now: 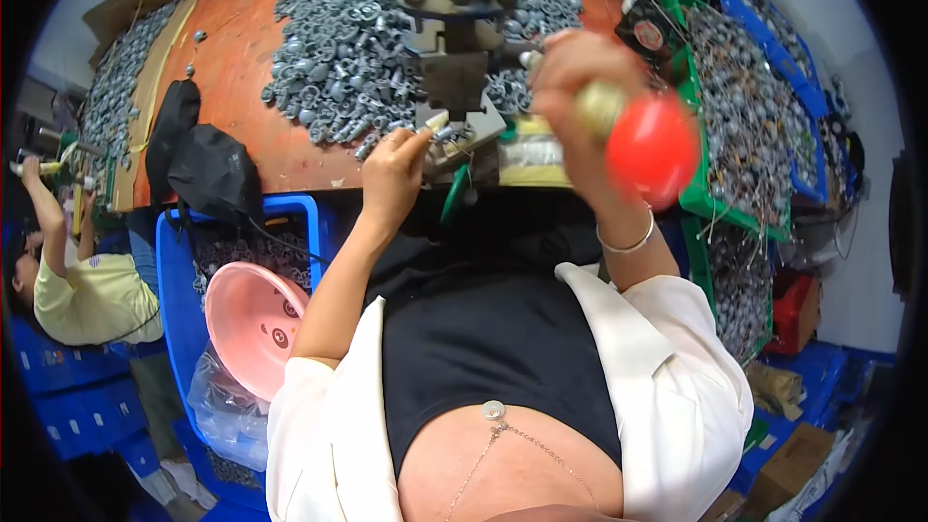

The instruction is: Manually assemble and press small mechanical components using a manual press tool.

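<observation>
My left hand [391, 179] is closed in a pinch at the base of the bench press [456, 77], with a white cover on one fingertip. Its fingers hold a small grey fitting [447, 134] under the press ram. On the right, my raised right hand [585, 87] is blurred, its fingers curled round the press lever behind a red ball knob [653, 150]. The knob hides part of that wrist and palm. Beyond the press spreads a large heap of grey ring-shaped fittings [338, 48] on the red-brown bench [237, 39].
Green crates [691, 198] of wired parts stand at my right. A blue bin [174, 300] with a pink basin [237, 319] is at my left. A black bag [215, 169] lies at the bench edge. Far left, another person [97, 295] works.
</observation>
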`<act>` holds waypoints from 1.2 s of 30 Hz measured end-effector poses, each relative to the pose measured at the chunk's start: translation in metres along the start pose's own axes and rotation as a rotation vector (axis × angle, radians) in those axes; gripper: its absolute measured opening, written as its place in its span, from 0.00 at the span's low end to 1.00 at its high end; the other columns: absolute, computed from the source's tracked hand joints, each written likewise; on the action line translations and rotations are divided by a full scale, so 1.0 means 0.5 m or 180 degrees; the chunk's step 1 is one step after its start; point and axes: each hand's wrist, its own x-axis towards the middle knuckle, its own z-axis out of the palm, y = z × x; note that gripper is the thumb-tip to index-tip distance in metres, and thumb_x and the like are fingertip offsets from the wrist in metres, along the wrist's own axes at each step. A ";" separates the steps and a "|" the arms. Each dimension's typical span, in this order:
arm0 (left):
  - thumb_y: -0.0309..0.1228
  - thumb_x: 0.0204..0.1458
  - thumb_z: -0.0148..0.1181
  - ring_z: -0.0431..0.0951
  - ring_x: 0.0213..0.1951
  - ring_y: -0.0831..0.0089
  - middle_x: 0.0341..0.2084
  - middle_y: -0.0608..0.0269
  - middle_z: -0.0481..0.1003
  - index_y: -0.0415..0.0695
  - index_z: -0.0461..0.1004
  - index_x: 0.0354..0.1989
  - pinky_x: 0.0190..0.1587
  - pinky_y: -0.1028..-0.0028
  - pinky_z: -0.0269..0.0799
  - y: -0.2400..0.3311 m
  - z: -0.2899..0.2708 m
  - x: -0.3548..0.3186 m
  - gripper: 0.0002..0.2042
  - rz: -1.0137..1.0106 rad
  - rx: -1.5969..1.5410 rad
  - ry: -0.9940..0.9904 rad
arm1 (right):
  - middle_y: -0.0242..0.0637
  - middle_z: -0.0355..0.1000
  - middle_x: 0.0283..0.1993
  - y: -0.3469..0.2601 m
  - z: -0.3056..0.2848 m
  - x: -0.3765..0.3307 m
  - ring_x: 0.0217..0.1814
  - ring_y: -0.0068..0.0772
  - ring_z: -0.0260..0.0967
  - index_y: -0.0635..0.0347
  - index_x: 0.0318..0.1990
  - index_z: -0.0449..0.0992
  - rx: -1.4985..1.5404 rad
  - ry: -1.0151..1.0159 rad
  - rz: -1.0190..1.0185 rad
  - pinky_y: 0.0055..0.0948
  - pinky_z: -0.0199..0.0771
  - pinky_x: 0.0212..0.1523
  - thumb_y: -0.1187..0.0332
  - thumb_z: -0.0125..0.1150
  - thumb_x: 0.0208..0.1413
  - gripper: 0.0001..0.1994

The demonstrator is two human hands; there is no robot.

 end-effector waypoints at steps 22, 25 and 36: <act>0.28 0.52 0.56 0.72 0.20 0.74 0.16 0.63 0.71 0.42 0.77 0.32 0.22 0.73 0.66 0.029 -0.044 0.005 0.05 -0.0602 -0.0077 -0.0722 | 0.33 0.73 0.28 0.111 -0.330 -0.755 0.25 0.26 0.65 0.63 0.34 0.78 -0.0855 0.1226 0.5692 0.24 0.68 0.32 0.64 0.53 0.58 0.12; 0.33 0.57 0.55 0.67 0.19 0.84 0.17 0.71 0.72 0.37 0.77 0.29 0.23 0.83 0.60 0.057 -0.083 -0.017 0.11 -0.2294 -0.3126 -0.1434 | 0.34 0.73 0.28 0.216 -0.335 -0.855 0.26 0.27 0.66 0.63 0.34 0.78 -0.0673 0.1363 0.6045 0.25 0.68 0.32 0.64 0.53 0.58 0.12; 0.36 0.56 0.54 0.74 0.25 0.74 0.23 0.62 0.75 0.42 0.75 0.29 0.30 0.75 0.71 -0.107 -0.320 0.072 0.11 -0.2398 -0.3665 0.1491 | 0.36 0.73 0.30 0.332 -0.326 -0.929 0.27 0.29 0.67 0.63 0.35 0.78 -0.0906 0.1138 0.6032 0.26 0.69 0.33 0.63 0.53 0.58 0.12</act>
